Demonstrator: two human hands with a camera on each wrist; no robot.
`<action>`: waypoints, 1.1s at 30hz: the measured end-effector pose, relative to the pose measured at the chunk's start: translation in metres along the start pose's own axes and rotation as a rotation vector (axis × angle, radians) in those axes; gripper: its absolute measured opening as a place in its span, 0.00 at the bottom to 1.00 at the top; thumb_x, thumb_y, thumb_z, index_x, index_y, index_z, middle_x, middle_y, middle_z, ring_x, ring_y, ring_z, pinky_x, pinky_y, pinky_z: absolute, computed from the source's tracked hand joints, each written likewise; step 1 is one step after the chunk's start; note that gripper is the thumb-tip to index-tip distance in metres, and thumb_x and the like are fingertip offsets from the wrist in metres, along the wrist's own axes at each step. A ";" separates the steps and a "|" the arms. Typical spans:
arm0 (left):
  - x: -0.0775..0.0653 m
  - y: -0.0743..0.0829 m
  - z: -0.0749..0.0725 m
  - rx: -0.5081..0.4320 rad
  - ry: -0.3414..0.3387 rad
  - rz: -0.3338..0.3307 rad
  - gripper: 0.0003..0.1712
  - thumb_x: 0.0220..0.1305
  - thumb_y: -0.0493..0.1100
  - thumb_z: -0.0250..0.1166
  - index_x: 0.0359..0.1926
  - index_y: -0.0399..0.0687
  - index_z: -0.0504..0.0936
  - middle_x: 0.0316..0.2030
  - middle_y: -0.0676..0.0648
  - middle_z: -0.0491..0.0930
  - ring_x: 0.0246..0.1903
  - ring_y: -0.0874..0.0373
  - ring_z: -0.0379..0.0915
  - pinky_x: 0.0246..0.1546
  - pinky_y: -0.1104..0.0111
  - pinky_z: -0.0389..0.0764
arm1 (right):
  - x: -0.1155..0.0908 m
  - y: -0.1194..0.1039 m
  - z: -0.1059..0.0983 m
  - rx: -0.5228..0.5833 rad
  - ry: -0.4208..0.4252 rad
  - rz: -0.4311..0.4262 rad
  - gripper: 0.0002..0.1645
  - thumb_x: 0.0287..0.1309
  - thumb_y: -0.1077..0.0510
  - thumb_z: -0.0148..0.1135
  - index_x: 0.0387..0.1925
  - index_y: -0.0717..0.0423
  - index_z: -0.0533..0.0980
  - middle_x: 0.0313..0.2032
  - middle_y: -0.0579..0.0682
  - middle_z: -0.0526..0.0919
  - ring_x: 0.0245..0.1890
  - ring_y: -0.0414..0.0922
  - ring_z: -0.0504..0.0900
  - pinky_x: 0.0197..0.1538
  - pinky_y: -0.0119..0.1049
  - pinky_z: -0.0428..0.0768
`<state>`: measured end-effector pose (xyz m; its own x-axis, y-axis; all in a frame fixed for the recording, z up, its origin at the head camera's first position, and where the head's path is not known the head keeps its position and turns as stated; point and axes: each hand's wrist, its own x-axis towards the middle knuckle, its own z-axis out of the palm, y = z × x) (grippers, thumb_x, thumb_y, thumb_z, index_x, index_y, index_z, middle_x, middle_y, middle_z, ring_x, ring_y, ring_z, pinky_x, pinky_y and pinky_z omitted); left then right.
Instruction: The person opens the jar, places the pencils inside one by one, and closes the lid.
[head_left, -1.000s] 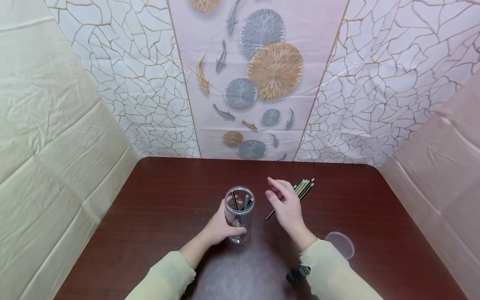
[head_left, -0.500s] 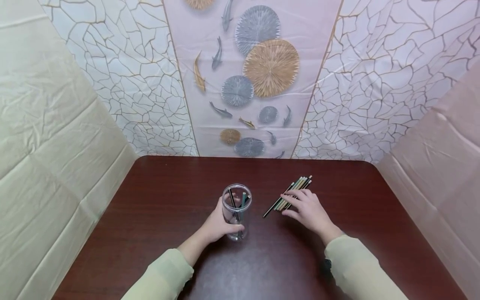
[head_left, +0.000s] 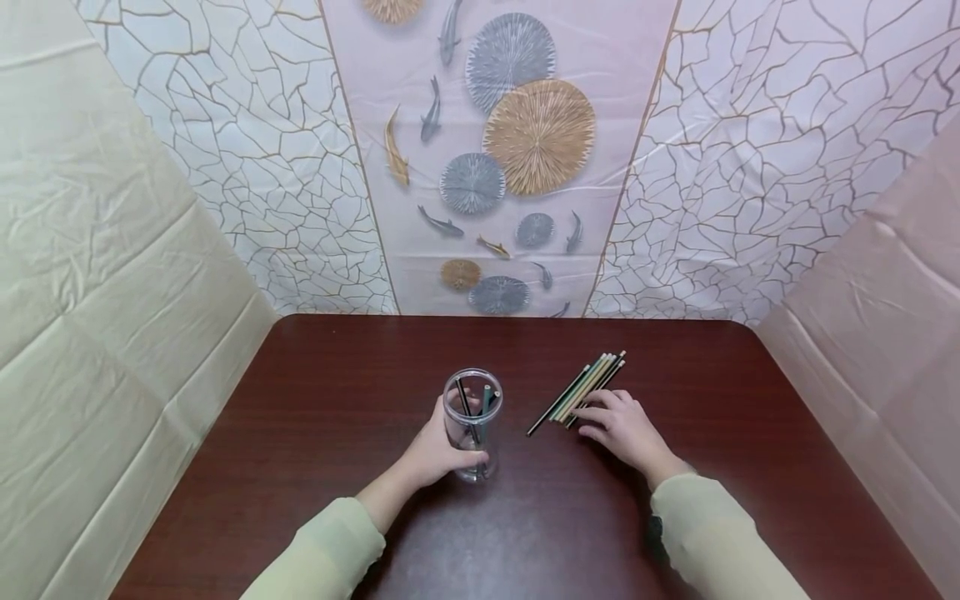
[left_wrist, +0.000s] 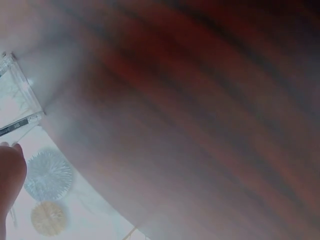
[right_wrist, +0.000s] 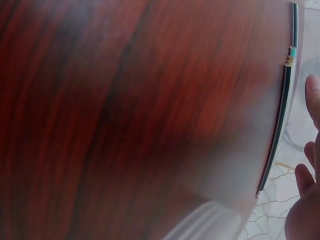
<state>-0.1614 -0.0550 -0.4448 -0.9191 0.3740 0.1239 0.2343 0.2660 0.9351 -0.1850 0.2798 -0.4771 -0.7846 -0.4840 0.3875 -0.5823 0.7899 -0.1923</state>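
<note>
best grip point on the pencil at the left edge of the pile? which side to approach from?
Probably a pinch near its near end, coming from above and the left. That dark pencil lies flat on the table and juts out of the pile of pencils toward the jar, so its left flank is free. The right hand rests at the pile's near end; the left hand holds the jar.

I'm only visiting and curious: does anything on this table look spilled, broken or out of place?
Nothing stands out. The clear jar stands upright in the left hand, and the pencils lie in a tidy bundle by the right hand.
</note>
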 end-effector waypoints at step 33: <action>0.008 -0.017 -0.004 0.065 -0.038 0.070 0.59 0.36 0.42 0.80 0.67 0.59 0.53 0.53 0.53 0.74 0.53 0.59 0.70 0.56 0.58 0.64 | 0.023 -0.024 0.000 0.125 0.152 -0.041 0.09 0.46 0.63 0.70 0.33 0.50 0.81 0.31 0.41 0.82 0.37 0.45 0.74 0.41 0.42 0.73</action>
<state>-0.1745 -0.0602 -0.4582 -0.8872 0.4271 0.1745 0.3191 0.2949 0.9007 -0.1887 0.2496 -0.4638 -0.7239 -0.4448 0.5274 -0.6423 0.7135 -0.2800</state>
